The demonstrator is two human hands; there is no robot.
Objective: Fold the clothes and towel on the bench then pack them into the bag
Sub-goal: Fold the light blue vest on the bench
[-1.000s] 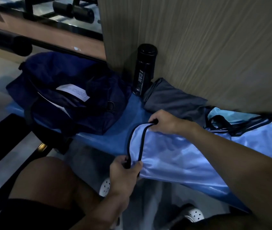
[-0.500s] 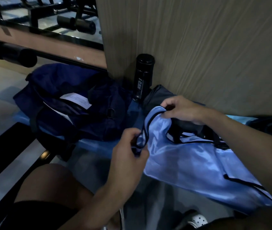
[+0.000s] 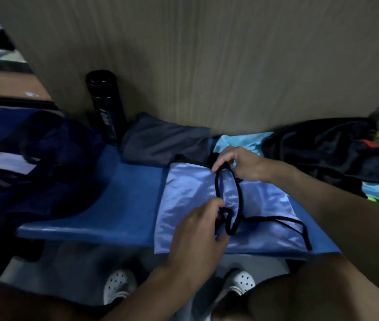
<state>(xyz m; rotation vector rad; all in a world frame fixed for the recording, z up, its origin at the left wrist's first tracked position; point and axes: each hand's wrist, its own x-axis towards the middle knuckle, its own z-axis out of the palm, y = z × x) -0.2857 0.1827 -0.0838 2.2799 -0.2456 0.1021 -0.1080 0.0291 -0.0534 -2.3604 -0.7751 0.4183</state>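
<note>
L hand (image 3: 197, 230) pinches near end of the black trim loop (image 3: 240, 200) on shiny light-blue jersey (image 3: 183, 200); R hand (image 3: 241, 163) pinches far end. Jersey flat on blue table (image 3: 114, 205), front edge just over the lip. Left: 1 navy fabric bag (image 3: 51, 172), white paper (image 3: 5, 162) in it. Behind: 1 folded grey garment (image 3: 160, 144).

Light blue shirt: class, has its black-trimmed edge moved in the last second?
Yes. The trimmed edge went right, away from the black bottle, onto the shirt.
</note>
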